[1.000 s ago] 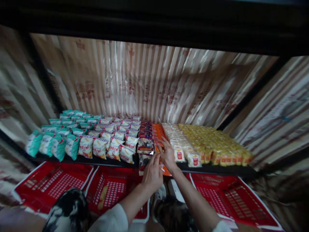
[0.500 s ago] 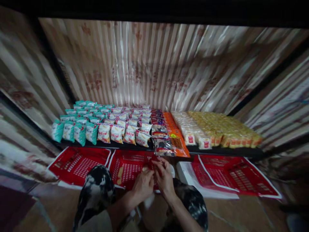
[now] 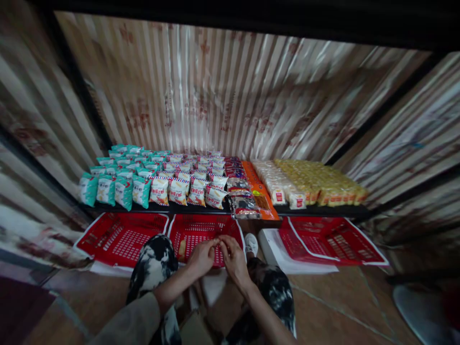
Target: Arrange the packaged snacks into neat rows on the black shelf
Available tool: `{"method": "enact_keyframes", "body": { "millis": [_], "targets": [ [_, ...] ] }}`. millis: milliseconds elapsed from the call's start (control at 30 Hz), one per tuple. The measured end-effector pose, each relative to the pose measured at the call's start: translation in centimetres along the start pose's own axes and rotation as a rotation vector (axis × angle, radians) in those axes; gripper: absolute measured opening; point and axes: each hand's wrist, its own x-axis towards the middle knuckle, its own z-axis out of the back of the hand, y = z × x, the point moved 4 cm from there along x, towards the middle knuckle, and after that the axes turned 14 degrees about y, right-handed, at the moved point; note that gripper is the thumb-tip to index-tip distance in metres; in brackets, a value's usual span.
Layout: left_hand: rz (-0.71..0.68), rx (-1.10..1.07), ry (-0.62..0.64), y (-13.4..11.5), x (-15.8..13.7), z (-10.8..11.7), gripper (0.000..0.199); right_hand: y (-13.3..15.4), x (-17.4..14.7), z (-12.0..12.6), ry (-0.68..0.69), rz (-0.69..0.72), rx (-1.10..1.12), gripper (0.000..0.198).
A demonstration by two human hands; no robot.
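Both hands meet above the front of the middle red basket (image 3: 176, 230), fingertips almost touching. My left hand (image 3: 201, 257) is closed, its thumb and fingers pinched together. My right hand (image 3: 233, 258) is closed too, its bent fingers against the left fingertips. Whatever lies between them, if anything, is too small and dim to make out. A small tan packet (image 3: 182, 248) lies in the basket, left of my hands. Behind the basket, a low black shelf (image 3: 201, 210) bears rows of white snack bags (image 3: 178, 190) and dark-and-red packets (image 3: 244, 203).
Teal snack bags (image 3: 124, 191) stand at the shelf's left. An orange packet (image 3: 264, 201), clear-wrapped packs (image 3: 277, 195) and yellow packs (image 3: 323, 191) lie to the right. Red baskets flank mine, one left (image 3: 118, 239) and one right (image 3: 323, 242). A dark beam (image 3: 230, 26) crosses overhead.
My view has shifted slightly, bringing a white shoe into clearer sight right of the middle basket. My hands stay together over the basket, their fingertips still meeting.
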Motion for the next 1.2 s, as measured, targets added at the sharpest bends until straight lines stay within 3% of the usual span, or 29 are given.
{"method": "enact_keyframes", "body": {
  "millis": [367,700,1000,1200],
  "targets": [
    [-0.082,-0.052,-0.225,1.2,3.2,3.8,0.041,2.7,4.8,0.5,-0.075,0.076,-0.067,0.029],
    [-0.071,-0.172,-0.304,2.0,6.1,5.4,0.044,0.2,11.4,0.0,-0.146,-0.007,-0.188,0.04],
    [-0.132,-0.109,-0.343,1.7,9.2,6.4,0.053,-1.0,12.6,0.2,-0.147,-0.058,-0.249,0.043],
    [-0.161,-0.039,-0.272,0.3,9.6,6.0,0.055,-1.3,12.2,0.2,-0.166,-0.075,-0.23,0.042]
  ]
}}
